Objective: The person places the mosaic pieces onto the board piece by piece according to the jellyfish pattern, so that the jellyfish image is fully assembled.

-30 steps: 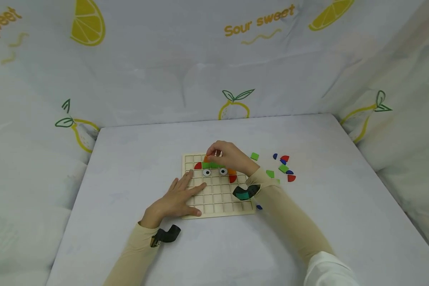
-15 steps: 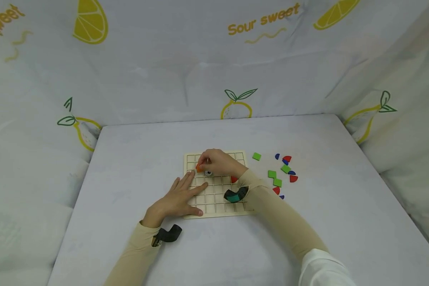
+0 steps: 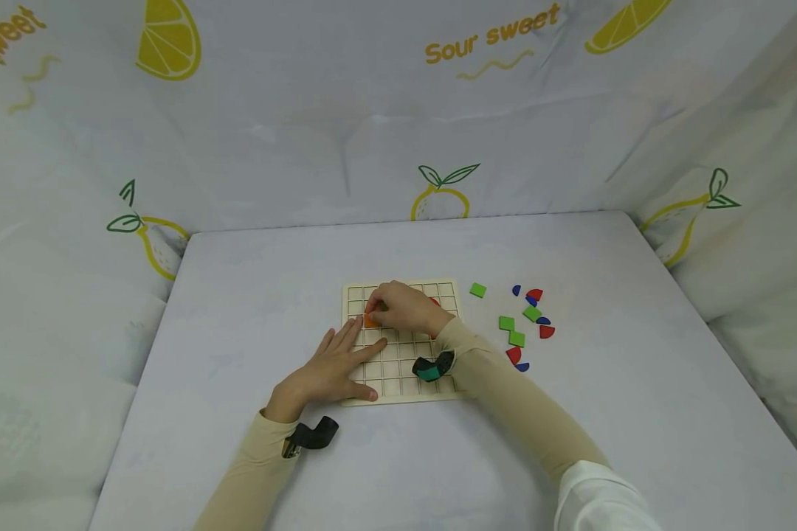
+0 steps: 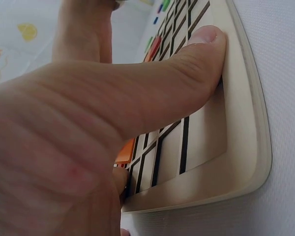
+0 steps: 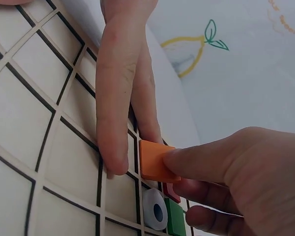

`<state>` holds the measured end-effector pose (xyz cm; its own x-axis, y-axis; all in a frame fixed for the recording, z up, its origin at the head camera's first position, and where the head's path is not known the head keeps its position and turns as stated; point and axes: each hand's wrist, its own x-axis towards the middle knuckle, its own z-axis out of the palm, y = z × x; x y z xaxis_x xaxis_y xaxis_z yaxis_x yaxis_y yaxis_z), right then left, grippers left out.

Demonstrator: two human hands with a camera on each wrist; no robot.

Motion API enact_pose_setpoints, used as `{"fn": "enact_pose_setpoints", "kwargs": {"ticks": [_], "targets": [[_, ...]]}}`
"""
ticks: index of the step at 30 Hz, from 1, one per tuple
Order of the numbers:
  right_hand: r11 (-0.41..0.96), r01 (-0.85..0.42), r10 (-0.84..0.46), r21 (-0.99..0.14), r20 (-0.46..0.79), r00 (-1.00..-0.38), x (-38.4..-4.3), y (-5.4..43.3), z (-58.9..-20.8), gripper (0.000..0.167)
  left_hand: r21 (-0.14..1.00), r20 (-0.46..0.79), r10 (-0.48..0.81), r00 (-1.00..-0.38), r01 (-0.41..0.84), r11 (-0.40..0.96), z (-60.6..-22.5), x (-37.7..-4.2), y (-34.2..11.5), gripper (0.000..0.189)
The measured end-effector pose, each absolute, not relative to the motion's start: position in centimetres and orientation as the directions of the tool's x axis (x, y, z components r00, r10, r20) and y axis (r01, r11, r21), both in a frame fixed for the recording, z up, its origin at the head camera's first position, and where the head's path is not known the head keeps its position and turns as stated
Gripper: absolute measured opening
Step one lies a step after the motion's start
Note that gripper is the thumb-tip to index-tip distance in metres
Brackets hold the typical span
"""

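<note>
My left hand (image 3: 332,365) lies with spread fingers on the left side of a pale wooden grid board (image 3: 398,376), its thumb (image 4: 201,54) pressing near the rim in the left wrist view. Between thumb and fingers, my right hand (image 3: 408,306) pinches an orange square tile (image 5: 155,160) over a cell close to the left fingertips. Beside that tile, in the right wrist view, sit a white eye piece (image 5: 150,211), a green tile (image 5: 176,219) and part of a red piece (image 5: 172,191). The right hand covers most of the pieces on the board in the head view.
Right of the board lie loose green squares (image 3: 516,338), red quarter-rounds (image 3: 547,332) and small blue pieces (image 3: 522,366). A patterned white cloth (image 3: 345,110) hangs behind the white table (image 3: 259,287).
My right hand has moved left and towards me with the orange tile, from above the green row down beside the left fingertips. The left hand has stayed in place on the board.
</note>
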<state>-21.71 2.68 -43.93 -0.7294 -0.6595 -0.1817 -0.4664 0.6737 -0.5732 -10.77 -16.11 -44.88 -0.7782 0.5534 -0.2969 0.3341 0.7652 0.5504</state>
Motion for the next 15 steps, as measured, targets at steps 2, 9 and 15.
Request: {"fn": "enact_pose_setpoints", "kwargs": {"ticks": [2,9,15], "targets": [[0.689,-0.481,-0.654,-0.542,-0.179,-0.735,-21.6,2.6,-43.9,0.014,0.550,-0.297,0.554,-0.778,0.334,0.765,-44.9,-10.8,-16.1,0.086],[0.738,-0.538,-0.639,-0.408,-0.168,-0.750,-20.7,2.3,-43.9,0.015,0.546,-0.294,0.556,-0.777,0.341,0.765,-44.9,-10.7,-16.0,0.086],[0.733,-0.604,-0.658,-0.312,-0.100,-0.747,-20.2,2.2,-44.2,0.017,0.540,-0.297,0.555,-0.777,0.343,0.769,-45.0,-10.8,-16.0,0.087]]}}
